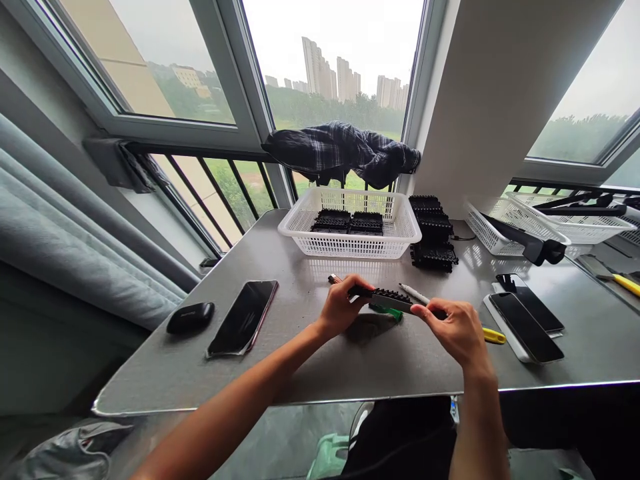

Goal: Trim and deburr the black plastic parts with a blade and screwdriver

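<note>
Between my two hands is a black plastic part (393, 297) with a toothed top and a smooth grey side facing me. It is held slightly above the table, tilted down to the right. My left hand (343, 308) has fingers and thumb closed on its left end. At the other end, my right hand (450, 325) grips it with thumb and curled fingers. Just under the part lies something green (395, 313), mostly hidden. A whitish pen (413, 293) lies behind the part, and a yellow handle (494, 335) shows beside my right hand.
A white basket (350, 247) holds similar black parts (367, 223); more are stacked (433, 233) to its right. Phones (245, 317) (525, 327) and a black case (191, 318) lie on the grey table (200, 387). Other baskets (515, 227) stand at right.
</note>
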`<action>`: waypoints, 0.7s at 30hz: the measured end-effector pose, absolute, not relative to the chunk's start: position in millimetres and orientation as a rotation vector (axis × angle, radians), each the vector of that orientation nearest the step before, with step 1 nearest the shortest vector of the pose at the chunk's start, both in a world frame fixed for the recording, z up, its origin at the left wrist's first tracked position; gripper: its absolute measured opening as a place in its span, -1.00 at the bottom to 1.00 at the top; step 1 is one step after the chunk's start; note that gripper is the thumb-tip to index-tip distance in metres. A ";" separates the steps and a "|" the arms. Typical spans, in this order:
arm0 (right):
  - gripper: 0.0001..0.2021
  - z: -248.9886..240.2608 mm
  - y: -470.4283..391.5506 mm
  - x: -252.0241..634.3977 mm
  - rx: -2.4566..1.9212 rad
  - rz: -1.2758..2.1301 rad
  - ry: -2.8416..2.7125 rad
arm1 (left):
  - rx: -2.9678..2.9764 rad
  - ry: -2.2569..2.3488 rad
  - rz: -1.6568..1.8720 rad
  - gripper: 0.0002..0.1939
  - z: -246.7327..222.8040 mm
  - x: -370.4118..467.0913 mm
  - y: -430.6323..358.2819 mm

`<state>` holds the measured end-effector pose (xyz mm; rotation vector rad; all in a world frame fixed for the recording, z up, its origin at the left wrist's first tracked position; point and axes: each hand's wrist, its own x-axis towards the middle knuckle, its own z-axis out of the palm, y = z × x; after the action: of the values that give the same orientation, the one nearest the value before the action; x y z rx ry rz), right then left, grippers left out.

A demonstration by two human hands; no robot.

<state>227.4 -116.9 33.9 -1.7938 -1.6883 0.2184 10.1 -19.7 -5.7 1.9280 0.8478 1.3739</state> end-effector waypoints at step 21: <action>-0.42 35.4 -116.5 231.0 -1.810 0.300 -1.683 | 1.944 0.874 1.371 -0.86 -6.4 9.5 -18.4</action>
<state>231.0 -116.5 35.4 -1.8099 -1.6829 0.2998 9.5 -18.4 -6.4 1.9435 0.8740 1.3706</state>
